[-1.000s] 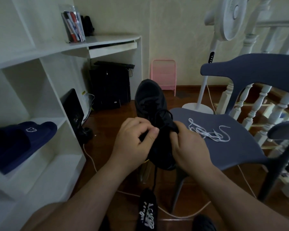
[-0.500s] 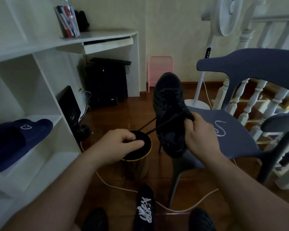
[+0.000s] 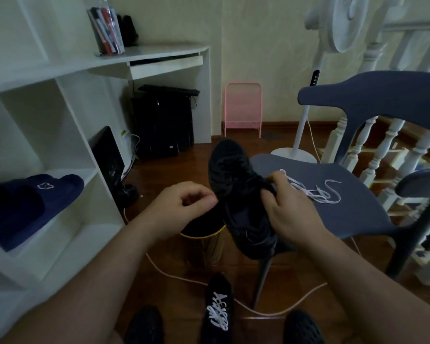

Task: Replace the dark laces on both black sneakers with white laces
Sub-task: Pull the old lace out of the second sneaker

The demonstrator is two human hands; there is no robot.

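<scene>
A blue chair (image 3: 333, 194) bears loose white laces (image 3: 315, 192). The right hand (image 3: 287, 209) grips a black sneaker (image 3: 238, 194) raised beside the seat; the left hand (image 3: 181, 209), fingers curled, holds nothing visible. On the floor, a white-laced sneaker (image 3: 217, 309).

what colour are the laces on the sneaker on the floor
White, on the black sneaker on the floor, clearest in the head view.
</scene>
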